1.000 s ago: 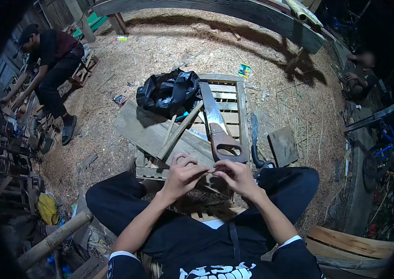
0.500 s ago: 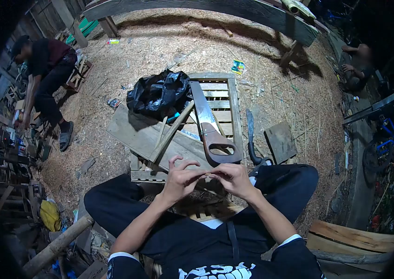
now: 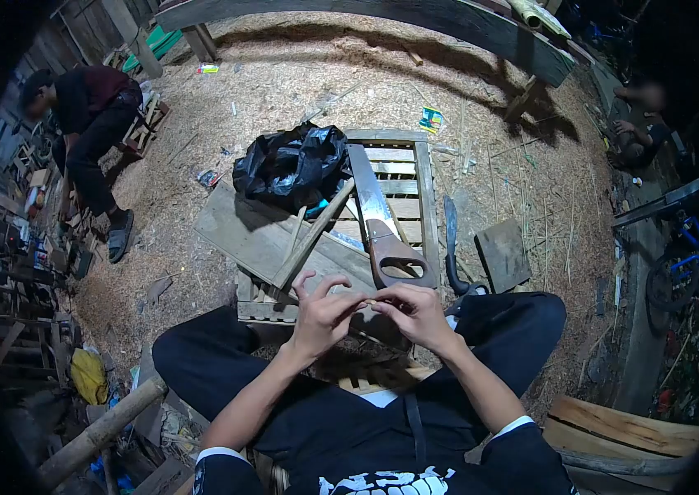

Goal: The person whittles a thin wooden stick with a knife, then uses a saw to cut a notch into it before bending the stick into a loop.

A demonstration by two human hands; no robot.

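My left hand [image 3: 322, 318] and my right hand [image 3: 417, 313] meet fingertip to fingertip above my lap. Between the pinched fingers is a tiny pale piece [image 3: 371, 303], too small to make out. Just beyond them, a handsaw [image 3: 381, 231] rests on a slatted wooden crate [image 3: 425, 186], its brown handle toward me. Left of the saw lie a wooden board [image 3: 242, 235] and a narrow wood strip [image 3: 316, 235]. A black plastic bag [image 3: 291, 165] sits on the crate's far left part. To the right is a dark-handled blade [image 3: 451, 239] on the ground.
A square wooden block [image 3: 503, 256] lies right of the blade. A long wooden beam [image 3: 374, 15] spans the far side. One person [image 3: 94, 124] bends at the left; another person [image 3: 642, 132] sits at the right. A bamboo pole [image 3: 106, 433] is at the lower left.
The view has shifted slightly. My right hand's fingers have moved a little, and a pale speck now shows between the fingertips. The person at the left has drawn an arm in.
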